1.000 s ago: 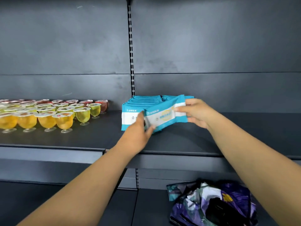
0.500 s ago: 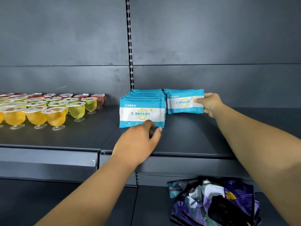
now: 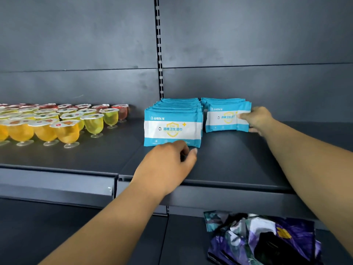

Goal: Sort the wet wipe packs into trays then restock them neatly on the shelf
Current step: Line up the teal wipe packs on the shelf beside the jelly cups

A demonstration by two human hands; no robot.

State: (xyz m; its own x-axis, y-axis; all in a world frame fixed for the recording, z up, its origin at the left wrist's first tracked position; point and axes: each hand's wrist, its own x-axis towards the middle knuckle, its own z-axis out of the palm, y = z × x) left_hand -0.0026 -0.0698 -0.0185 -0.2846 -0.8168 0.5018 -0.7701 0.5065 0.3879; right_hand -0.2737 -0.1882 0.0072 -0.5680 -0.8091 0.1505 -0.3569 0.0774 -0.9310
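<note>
Left hand [image 3: 168,163] sits low at centre frame, back of the hand to the camera, fingers curled down at the bottom edge of the front pack [image 3: 172,129] in the left row [image 3: 179,108]. The fingertips are right at that edge, thumb out to the right, but whether they actually pinch the pack cannot be told from here. Over at right of centre, the right hand [image 3: 257,119] grips the front pack of the right row [image 3: 226,119] by its right end, fingers across the printed face and thumb tucked beneath.

Both rows of blue-and-white wipe packs stand upright on edge, faces toward the camera, side by side on the dark shelf [image 3: 229,159] in the middle of the frame. The left row is longer and comes further forward; the right row sits back, close to the rear panel. The two rows are just beside one another, a narrow gap between them.

Out at left of frame, on the same shelf level, stand jelly cups [image 3: 66,131] in ranks: yellow and orange in front, green further back, red at the rear. Well apart from the packs.

Lower right, on the shelf below, lies a crumpled purple bag [image 3: 263,240] with white and teal patches.
</note>
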